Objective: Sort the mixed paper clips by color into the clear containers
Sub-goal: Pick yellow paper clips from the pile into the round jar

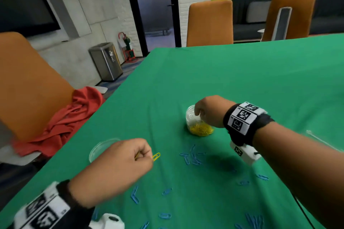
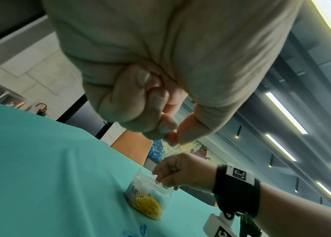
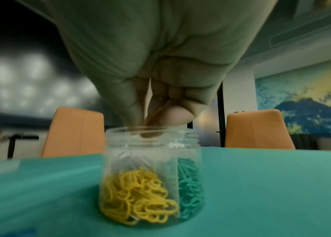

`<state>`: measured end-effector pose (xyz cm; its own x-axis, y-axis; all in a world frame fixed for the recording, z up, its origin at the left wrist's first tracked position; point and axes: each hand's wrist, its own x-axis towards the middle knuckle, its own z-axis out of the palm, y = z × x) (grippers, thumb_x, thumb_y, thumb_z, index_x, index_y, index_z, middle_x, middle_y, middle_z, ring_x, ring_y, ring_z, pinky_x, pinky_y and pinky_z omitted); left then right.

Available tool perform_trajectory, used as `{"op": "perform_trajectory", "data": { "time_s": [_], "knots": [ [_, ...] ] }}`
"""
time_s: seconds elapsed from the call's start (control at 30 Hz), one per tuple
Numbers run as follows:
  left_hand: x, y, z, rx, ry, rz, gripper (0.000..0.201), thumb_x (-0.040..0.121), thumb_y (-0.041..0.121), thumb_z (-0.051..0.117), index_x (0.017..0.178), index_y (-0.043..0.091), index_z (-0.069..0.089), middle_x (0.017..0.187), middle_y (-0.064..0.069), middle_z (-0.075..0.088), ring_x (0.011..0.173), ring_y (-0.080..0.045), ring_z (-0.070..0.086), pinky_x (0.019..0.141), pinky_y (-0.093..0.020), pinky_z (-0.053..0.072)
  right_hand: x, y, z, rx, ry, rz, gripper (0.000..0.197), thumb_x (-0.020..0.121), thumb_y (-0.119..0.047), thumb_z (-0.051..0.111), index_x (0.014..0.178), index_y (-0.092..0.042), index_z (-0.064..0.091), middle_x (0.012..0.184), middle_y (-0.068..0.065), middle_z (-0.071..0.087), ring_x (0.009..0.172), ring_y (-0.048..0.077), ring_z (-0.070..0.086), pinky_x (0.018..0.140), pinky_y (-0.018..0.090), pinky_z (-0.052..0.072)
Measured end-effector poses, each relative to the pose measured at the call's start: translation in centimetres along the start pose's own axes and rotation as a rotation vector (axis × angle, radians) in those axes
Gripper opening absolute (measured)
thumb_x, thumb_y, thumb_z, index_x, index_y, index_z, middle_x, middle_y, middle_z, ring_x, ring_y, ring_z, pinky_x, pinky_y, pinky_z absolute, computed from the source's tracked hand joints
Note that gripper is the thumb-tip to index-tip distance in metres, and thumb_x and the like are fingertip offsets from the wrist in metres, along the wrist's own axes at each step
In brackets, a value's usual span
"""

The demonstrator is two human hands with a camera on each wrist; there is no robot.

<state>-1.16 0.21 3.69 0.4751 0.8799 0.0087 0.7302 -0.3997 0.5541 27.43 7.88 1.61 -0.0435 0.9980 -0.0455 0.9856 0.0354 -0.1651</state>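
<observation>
A clear jar (image 1: 193,123) stands mid-table on the green cloth; a divider inside splits yellow clips (image 3: 138,197) from green clips (image 3: 191,184). My right hand (image 1: 198,114) hovers over the jar mouth (image 3: 152,136), its fingertips pinching a yellow paper clip (image 3: 157,114) just above the rim. My left hand (image 1: 149,156) is nearer to me and to the left, with curled fingers pinching another yellow paper clip (image 1: 156,156) above the cloth. Several blue clips (image 1: 191,156) lie scattered between and in front of my hands.
A flat clear round lid (image 1: 102,148) lies left of my left hand near the table's left edge. More blue clips (image 1: 135,194) dot the near cloth. A clear plastic edge (image 1: 316,138) shows at far right. Orange chairs (image 1: 210,22) line the table's far side.
</observation>
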Motion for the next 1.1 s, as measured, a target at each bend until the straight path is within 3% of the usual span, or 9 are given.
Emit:
{"op": "perform_trajectory", "data": {
  "time_s": [0.1,0.2,0.27,0.37,0.47,0.7,0.87,1.03,1.1],
  "knots": [
    [4.0,1.8,0.6,0.080,0.028,0.048,0.014,0.090,0.025,0.060,0.078,0.018,0.061,0.059,0.007,0.057,0.053,-0.006,0.046,0.053,-0.021,0.036,-0.7,1.3,-0.8,0.152,0.078,-0.063,0.036,0.084,-0.010,0.058,0.111,-0.032,0.069,0.100,-0.014,0.070,0.087,0.008,0.062,0.082,0.023,0.050],
    [8.7,3.3,1.7,0.226,0.076,0.149,0.015,0.097,0.026,0.053,0.084,0.018,0.057,0.074,0.005,0.060,0.072,-0.014,0.053,0.065,-0.027,0.038,-1.1,2.7,-1.2,0.253,0.204,-0.076,0.039,0.088,-0.008,0.055,0.118,-0.028,0.068,0.112,-0.009,0.070,0.100,0.012,0.064,0.091,0.024,0.048],
    [12.2,4.1,3.0,0.344,0.068,0.215,0.012,0.099,0.027,0.049,0.090,0.022,0.054,0.090,0.001,0.062,0.088,-0.023,0.057,0.079,-0.036,0.044,-1.2,3.4,-0.9,0.227,0.115,-0.024,0.048,0.091,-0.021,0.059,0.138,-0.028,0.053,0.135,-0.004,0.059,0.122,0.017,0.057,0.103,0.027,0.042],
    [16.1,5.6,5.1,0.498,-0.017,0.286,0.011,0.100,0.028,0.048,0.098,0.021,0.055,0.102,-0.004,0.059,0.095,-0.027,0.058,0.086,-0.042,0.048,-1.0,3.7,0.3,0.159,-0.140,0.012,0.072,0.095,-0.040,0.057,0.155,-0.021,0.021,0.159,0.000,0.027,0.143,0.018,0.033,0.112,0.027,0.025],
    [18.2,7.0,6.8,0.559,-0.136,0.314,0.012,0.096,0.021,0.053,0.105,0.018,0.060,0.108,-0.008,0.061,0.099,-0.029,0.060,0.086,-0.040,0.049,-0.7,3.9,1.3,0.209,-0.145,-0.059,0.067,0.097,-0.034,0.055,0.154,-0.019,0.024,0.163,0.000,0.010,0.146,0.017,0.024,0.115,0.026,0.020],
    [18.9,5.9,7.3,0.314,-0.115,0.318,0.023,0.083,0.019,0.067,0.091,0.035,0.052,0.096,0.009,0.064,0.090,-0.016,0.060,0.077,-0.027,0.047,-0.7,4.7,2.0,0.352,-0.089,-0.086,0.060,0.094,-0.030,0.061,0.148,-0.027,0.035,0.160,-0.007,0.024,0.142,0.017,0.033,0.114,0.029,0.025],
    [18.3,5.6,6.9,0.168,-0.123,0.310,0.027,0.082,0.009,0.067,0.087,0.034,0.060,0.092,0.009,0.070,0.088,-0.009,0.067,0.086,-0.031,0.055,-0.3,5.1,2.4,0.350,-0.080,-0.021,0.075,0.090,-0.042,0.063,0.153,-0.027,0.025,0.160,-0.009,0.023,0.145,0.013,0.027,0.117,0.030,0.022],
    [17.8,4.5,6.8,0.117,-0.029,0.299,0.025,0.084,0.010,0.066,0.091,0.034,0.066,0.094,0.011,0.070,0.090,-0.006,0.067,0.088,-0.033,0.055,-0.7,4.8,2.2,0.339,-0.071,0.023,0.080,0.092,-0.042,0.062,0.156,-0.023,0.018,0.161,-0.006,0.020,0.146,0.013,0.024,0.118,0.028,0.019],
    [17.7,4.3,6.6,0.172,0.050,0.283,0.023,0.086,0.022,0.069,0.108,0.031,0.067,0.108,0.008,0.067,0.102,-0.011,0.063,0.095,-0.034,0.051,-1.0,4.8,2.1,0.360,-0.082,0.037,0.081,0.091,-0.042,0.063,0.156,-0.024,0.017,0.160,-0.006,0.023,0.145,0.013,0.027,0.117,0.029,0.021]
  ]
}}
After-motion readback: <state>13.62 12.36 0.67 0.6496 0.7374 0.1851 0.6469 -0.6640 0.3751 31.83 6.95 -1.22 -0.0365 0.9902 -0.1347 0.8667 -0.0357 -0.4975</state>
